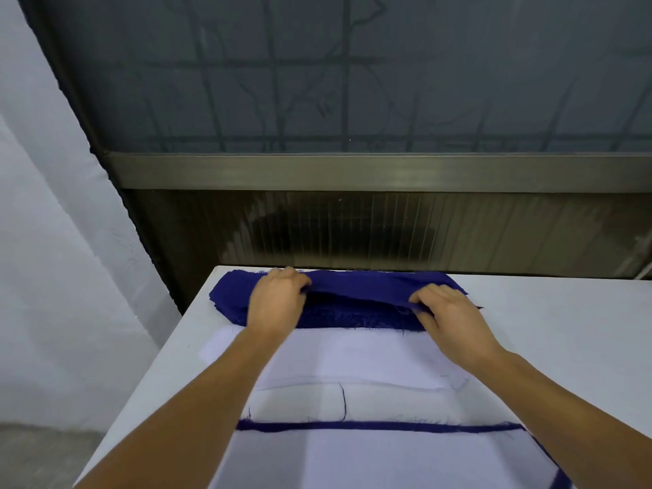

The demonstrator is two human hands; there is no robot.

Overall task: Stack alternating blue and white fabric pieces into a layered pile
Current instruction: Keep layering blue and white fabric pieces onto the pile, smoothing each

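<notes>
Nearest the camera lies a layered pile of flat fabric [370, 453] on the white rectangular table [564, 330]. Its top sheet is white, and a thin dark blue edge [374, 426] shows across its far side and down its right side — at least one blue layer under the white; how many layers lie below cannot be told.

Just beyond that, a stack of white fabric pieces [352, 354] lies flat. A second white edge shows along its near side, so at least two sheets are there; the full count is hidden.

Farther still, against the table's far edge, sits a stack of dark blue fabric pieces with frayed edges [352, 319]. The layers are too many and too close to count.

Two bare hands reach over the white stack to the blue one. The left hand [277, 298] has its fingers curled over the top blue fabric piece [370, 285], pinching its near edge and raising it off the stack. The right hand [446, 312] grips the same edge, fingers bent over it with the thumb beneath. Between the hands the lifted piece hangs in a shallow arch — a dark gap shows under it.

No boxes or trays are on the table. Behind it stands a dark ribbed panel [388, 227] below a metal sill [352, 171] and a frosted window [352, 72].
</notes>
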